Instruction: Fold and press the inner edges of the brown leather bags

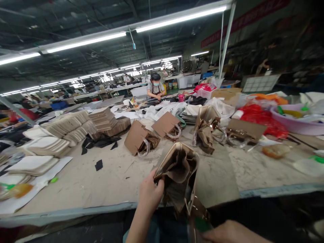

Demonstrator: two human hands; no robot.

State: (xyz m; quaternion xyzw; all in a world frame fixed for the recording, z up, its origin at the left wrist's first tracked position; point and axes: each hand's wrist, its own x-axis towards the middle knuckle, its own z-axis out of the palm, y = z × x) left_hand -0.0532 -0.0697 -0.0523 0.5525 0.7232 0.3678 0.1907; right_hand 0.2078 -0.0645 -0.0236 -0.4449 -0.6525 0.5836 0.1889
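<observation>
My left hand (pixel 150 190) is closed on the left rim of a brown handbag (pixel 193 175), thumb on the inside and fingers outside. The bag tilts toward me at the table's front edge, its mouth gaping and its crumpled brown lining (pixel 178 170) showing. At the lower right my right hand (pixel 229 231) is blurred beside the bag's lower part, near a dark green patch (pixel 201 223) that I cannot identify. Its fingertips are too smeared to read. Beyond the held bag stand more brown handbags (pixel 138 136) with plastic-wrapped handles.
Stacks of pale padded pieces (pixel 68 125) fill the left side, with black scraps (pixel 99 165) nearby. A lilac basin (pixel 298 123) and red plastic (pixel 260 118) sit at right. A bottle with amber contents (pixel 275 151) lies nearer. Across the table a masked person (pixel 155 87) works.
</observation>
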